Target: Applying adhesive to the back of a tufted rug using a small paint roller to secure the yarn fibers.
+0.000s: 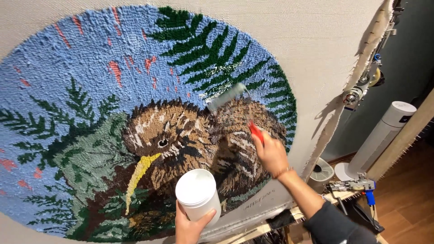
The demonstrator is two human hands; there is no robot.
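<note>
From up here I see my right hand (270, 152) closed around the red handle of a paint roller (228, 96), whose pale sleeve lies tilted against the tufted rug (90, 90), at the bird's back just below the dark green fern fronds. My left hand (190, 226) grips a white tub (197, 193) from beneath, fingers wrapped round its lower wall, holding it upright in front of the rug's lower part, near the yellow beak. The round picture ends just right of the roller; beyond that edge there is bare beige backing cloth (325, 40), then the cloth's ragged hem along the slanting frame. The rug's surface is looped yarn: blue sky with pink flecks, green ferns, a brown bird. To the right, past the frame, stand a white tower fan (384, 135) and a small round fan (322, 171) on a wooden floor, with a blue-handled tufting gun (355, 186) resting on the frame's lower bar, well apart from both hands.
</note>
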